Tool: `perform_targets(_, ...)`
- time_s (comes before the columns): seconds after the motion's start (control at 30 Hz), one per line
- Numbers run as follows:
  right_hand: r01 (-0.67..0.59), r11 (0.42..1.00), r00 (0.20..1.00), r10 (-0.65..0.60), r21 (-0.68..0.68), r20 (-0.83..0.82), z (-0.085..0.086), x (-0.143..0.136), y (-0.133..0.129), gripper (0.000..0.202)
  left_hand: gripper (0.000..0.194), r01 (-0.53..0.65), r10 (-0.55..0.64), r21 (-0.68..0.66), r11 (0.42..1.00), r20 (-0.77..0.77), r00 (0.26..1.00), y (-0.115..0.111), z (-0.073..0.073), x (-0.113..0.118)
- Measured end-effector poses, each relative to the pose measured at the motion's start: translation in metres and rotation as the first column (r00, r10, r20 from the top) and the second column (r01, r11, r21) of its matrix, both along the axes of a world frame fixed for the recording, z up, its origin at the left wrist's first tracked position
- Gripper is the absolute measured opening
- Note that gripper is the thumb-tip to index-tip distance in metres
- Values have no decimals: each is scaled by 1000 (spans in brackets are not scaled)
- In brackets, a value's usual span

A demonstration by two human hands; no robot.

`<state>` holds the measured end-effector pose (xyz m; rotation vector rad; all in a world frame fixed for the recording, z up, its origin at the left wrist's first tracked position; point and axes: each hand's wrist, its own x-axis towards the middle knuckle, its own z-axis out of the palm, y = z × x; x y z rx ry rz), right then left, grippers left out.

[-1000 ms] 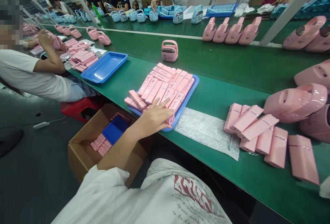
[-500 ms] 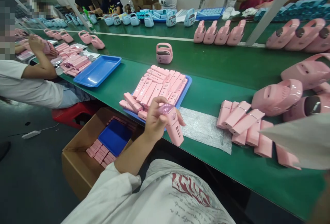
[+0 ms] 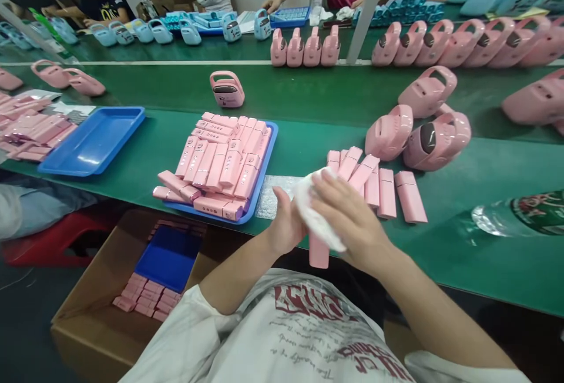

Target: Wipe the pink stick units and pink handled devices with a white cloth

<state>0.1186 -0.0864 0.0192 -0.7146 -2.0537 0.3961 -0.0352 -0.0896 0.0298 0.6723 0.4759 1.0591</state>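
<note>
In front of my chest, my left hand (image 3: 287,224) grips a pink rectangular stick-shaped device (image 3: 318,252), whose lower end sticks out below the fingers. My right hand (image 3: 348,218) presses a white cloth (image 3: 311,198) over the upper part of the device, hiding it. Just beyond the hands, several similar pink devices (image 3: 386,192) lie in a loose cluster on the green table. Left of my hands, a blue tray (image 3: 269,154) is heaped with more of them. A strip of bubble wrap (image 3: 275,192) lies between tray and cluster, partly hidden by my left hand.
Pink handled cases (image 3: 390,133) stand beyond the cluster, with a single one (image 3: 227,89) behind the tray. A plastic bottle (image 3: 520,215) lies at the right. Another blue tray (image 3: 94,142) sits left; an open cardboard box (image 3: 88,324) stands below the table edge. People work across the table.
My right hand has come in from the right with the white cloth and now holds it against the pink device in my left hand. The view has turned to the right.
</note>
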Motion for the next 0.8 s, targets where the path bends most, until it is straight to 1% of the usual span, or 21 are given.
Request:
perform_targets(0.03,-66,994,996,60,90,60,0,-4,-3,31,94,-27,27,-55,998,1,1000,1,3,0)
perform_targets(0.07,-131,975,987,110,181,119,-1,-6,-6,30,93,-60,60,-113,992,2,998,3,6,-1)
perform_targets(0.1,-200,946,971,157,254,182,-3,-8,-10,31,93,-94,96,-166,982,3,995,5,8,-3)
perform_targets(0.13,-258,920,954,193,296,231,-5,-9,-12,32,93,-127,131,-207,970,4,991,6,10,-5)
perform_targets(0.17,-301,904,939,225,305,261,-7,-9,-13,32,94,-156,161,-233,960,5,987,8,12,-6)
perform_targets(0.2,-320,900,931,241,297,273,-10,-8,-11,31,94,-169,176,-244,955,7,984,9,12,-7)
perform_targets(0.23,-303,911,939,235,280,252,-11,-6,-8,29,93,-167,175,-241,956,12,984,10,11,-7)
perform_targets(0.27,-242,940,963,202,240,177,-12,-4,-2,28,92,-143,151,-227,963,17,988,10,11,-6)
perform_targets(0.3,-138,979,990,134,152,35,-12,-2,5,26,90,-94,102,-212,973,26,994,11,10,-4)
perform_targets(0.33,-13,1000,989,14,8,-149,-11,1,12,24,87,-39,47,-199,979,37,998,11,10,-2)
perform_targets(0.37,98,982,937,-146,-161,-318,-10,3,18,23,84,9,1,-191,982,51,999,11,10,-1)
perform_targets(0.4,169,931,838,-308,-323,-450,-8,5,24,24,80,37,-25,-189,981,65,998,12,10,1)
perform_targets(0.43,192,867,720,-443,-459,-534,-6,7,28,27,75,48,-33,-195,980,78,996,12,12,2)
perform_targets(0.47,183,811,613,-536,-556,-580,-3,8,31,30,71,47,-30,-206,977,88,996,13,13,2)
perform_targets(0.5,151,775,533,-587,-614,-609,-2,9,32,32,67,41,-21,-214,976,96,995,14,14,2)
perform_targets(0.53,100,751,482,-611,-653,-629,0,9,31,33,65,48,-25,-219,975,105,994,16,15,2)
perform_targets(0.57,30,727,450,-623,-686,-640,2,10,30,31,62,65,-39,-221,973,120,992,17,16,2)
perform_targets(0.6,-37,709,443,-620,-704,-648,3,10,28,29,58,81,-50,-221,972,140,989,18,15,2)
perform_targets(0.7,-180,687,496,-555,-704,-668,7,8,20,29,41,76,-30,-231,970,196,980,20,12,4)
perform_targets(0.77,-219,667,529,-532,-713,-660,8,3,14,38,33,31,21,-264,964,193,981,20,8,8)
perform_targets(0.8,-203,660,548,-535,-723,-643,8,0,12,44,33,1,53,-287,958,179,982,20,7,10)
